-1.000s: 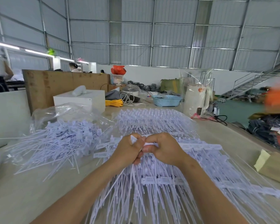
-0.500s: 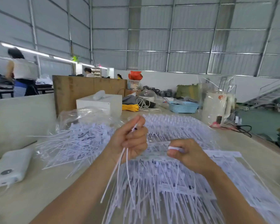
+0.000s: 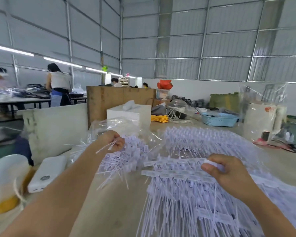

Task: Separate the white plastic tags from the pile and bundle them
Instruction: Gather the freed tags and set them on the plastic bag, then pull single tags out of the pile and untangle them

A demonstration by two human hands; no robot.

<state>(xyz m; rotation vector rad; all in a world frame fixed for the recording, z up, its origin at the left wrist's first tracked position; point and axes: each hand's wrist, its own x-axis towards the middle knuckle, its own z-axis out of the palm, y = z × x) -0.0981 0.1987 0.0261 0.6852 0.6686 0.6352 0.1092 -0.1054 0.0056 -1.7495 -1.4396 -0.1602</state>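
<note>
While the head view looks across a pale beige tabletop [image 3: 113, 199], the left hand [image 3: 112, 142] is held out over a loose heap of separated white plastic tags [image 3: 125, 161], fingers curled round a few thin white tag strips [image 3: 103, 148] whose tails poke out to the left. That heap lies partly on and under a crumpled clear plastic bag [image 3: 113, 124]. Well apart to the right, the right hand [image 3: 229, 171] pinches a small white tag head [image 3: 212, 165] between thumb and fingers, just above the big pile of white plastic tags still joined in rows [image 3: 186, 194]. This pile spreads from the middle of the tabletop down to the lower right edge of the frame, long tails pointing toward the camera. A further fan of the same tags [image 3: 203, 135] sits behind it.

Left foreground: flat white power bank [image 3: 47, 173] on the tabletop; beside it a blurred white and yellow container [image 3: 6, 182], identity unclear.

Behind the tags: white rectangular box [image 3: 128, 113] with a white roll on top, coil of yellow cord [image 3: 158, 118], light blue plastic basket [image 3: 219, 119], and a white cylinder wrapped in clear plastic [image 3: 263, 120] at the right. A brown wooden board [image 3: 116, 98] stands upright behind the box.

Background left: a person in a pale sleeveless top [image 3: 58, 82] stands at another table, back to the camera. Grey corrugated metal walls [image 3: 195, 48] enclose the hall.
</note>
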